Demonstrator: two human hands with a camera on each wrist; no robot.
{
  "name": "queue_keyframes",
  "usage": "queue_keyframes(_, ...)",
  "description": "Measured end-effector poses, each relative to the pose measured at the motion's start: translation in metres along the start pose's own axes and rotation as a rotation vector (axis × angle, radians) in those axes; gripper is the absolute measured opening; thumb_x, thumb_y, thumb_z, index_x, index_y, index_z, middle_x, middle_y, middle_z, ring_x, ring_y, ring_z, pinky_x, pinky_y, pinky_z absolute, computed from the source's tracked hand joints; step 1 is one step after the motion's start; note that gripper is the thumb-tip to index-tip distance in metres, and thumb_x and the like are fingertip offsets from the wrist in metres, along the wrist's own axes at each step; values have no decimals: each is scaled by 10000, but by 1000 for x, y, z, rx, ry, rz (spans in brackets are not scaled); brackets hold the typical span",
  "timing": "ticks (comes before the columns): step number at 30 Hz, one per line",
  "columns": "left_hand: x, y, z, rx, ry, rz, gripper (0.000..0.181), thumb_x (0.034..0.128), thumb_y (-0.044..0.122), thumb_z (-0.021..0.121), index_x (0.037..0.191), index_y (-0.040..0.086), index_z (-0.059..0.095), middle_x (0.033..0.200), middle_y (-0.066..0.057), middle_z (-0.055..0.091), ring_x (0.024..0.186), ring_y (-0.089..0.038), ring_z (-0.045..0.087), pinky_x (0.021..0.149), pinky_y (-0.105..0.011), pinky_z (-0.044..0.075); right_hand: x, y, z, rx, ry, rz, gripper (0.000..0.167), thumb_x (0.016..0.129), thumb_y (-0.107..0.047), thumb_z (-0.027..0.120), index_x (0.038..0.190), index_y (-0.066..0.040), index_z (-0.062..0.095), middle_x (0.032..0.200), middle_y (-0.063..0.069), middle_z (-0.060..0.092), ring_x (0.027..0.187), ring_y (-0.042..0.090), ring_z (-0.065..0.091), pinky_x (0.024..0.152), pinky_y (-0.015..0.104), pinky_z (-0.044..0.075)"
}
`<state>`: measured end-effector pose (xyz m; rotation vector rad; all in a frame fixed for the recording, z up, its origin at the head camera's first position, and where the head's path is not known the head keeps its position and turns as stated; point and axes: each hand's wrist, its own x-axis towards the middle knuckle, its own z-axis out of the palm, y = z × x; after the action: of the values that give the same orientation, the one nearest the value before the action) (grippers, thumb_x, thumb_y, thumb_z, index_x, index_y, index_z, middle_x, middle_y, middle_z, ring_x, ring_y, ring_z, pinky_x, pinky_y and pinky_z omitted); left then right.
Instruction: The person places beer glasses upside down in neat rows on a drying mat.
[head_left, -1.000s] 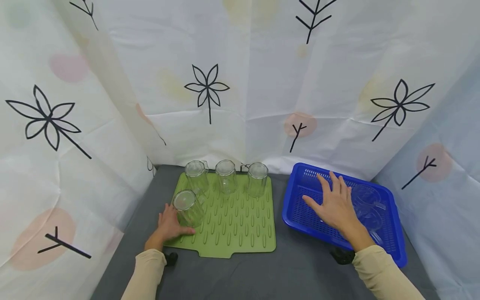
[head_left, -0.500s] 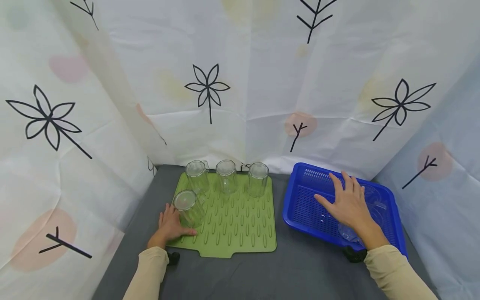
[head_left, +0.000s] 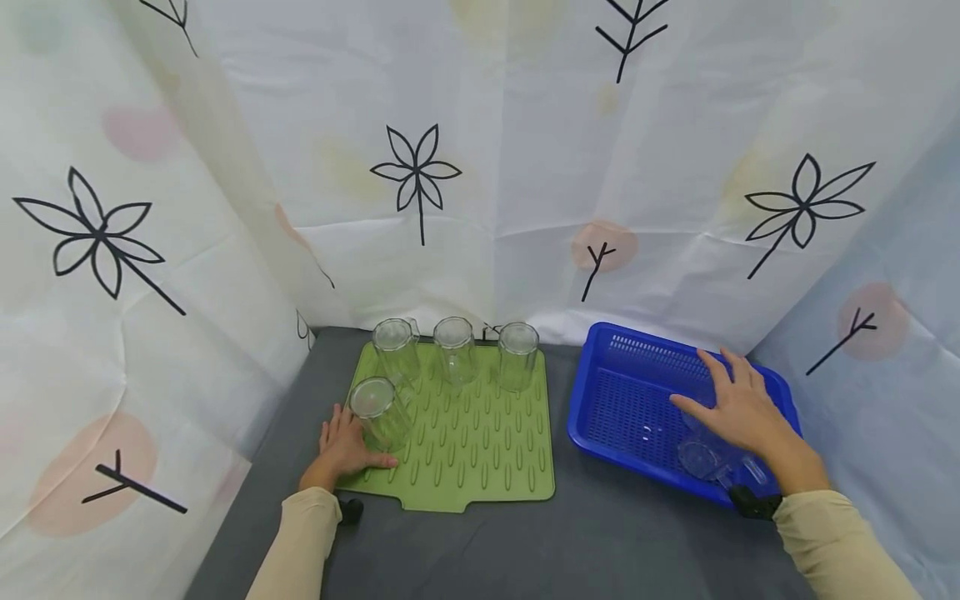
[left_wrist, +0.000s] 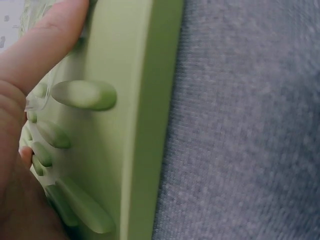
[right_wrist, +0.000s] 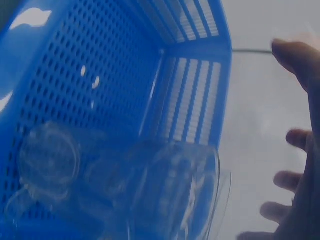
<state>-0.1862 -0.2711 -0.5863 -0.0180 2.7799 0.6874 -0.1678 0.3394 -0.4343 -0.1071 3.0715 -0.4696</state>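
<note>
White patterned curtain (head_left: pixel 540 167) hung behind a grey table (head_left: pixel 525 550); on the green mat (head_left: pixel 472 483), the left hand (head_left: pixel 341 454) had thumb and fingers about the front glass mug (head_left: pixel 382 421), though whether they clasped it could not be told; the right hand (head_left: pixel 746 417), fingers apart, hovered over the blue basket (head_left: pixel 611 412), near clear glassware (head_left: pixel 699 458) inside.

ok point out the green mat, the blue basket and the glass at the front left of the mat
Green mat (head_left: pixel 480 454), head view: bare ribbed top.
Blue basket (head_left: pixel 618 408), head view: bare floor, left part.
Front left glass (head_left: pixel 386 427), head view: side wall.
</note>
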Motion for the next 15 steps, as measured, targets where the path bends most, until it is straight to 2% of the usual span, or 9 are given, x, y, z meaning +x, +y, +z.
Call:
queue_keyframes(4,1,1,-2,5,-5,2,1270,615,663,893,1473,-138,410,1634,-335,150,1548,-541,-41,1220,-731,30,-7,14,-6,13,-29,-13,1080,937,-615,632,1654,-121,-8,1602,411,74,1366,727,151,966,875,235)
queue_keyframes(8,1,-1,0,-3,-7,0,1298,615,673,889,1501,-126,378,1642,-328,139,1551,-532,-51,1221,-730,27,-13,27,-8,30,-40,-56,1151,900,-554,717,1653,-131,-44,1572,436,140,1348,710,205,974,859,239)
queue_keyframes(15,1,-4,4,-54,20,19,1354,573,748,859,1477,-146,394,1631,-321,137,1559,-516,-73,1227,-717,-26,-26,35,-9,21,-94,-98,1179,848,-517,786,1643,-59,46,1520,449,245,1298,692,285,913,865,301)
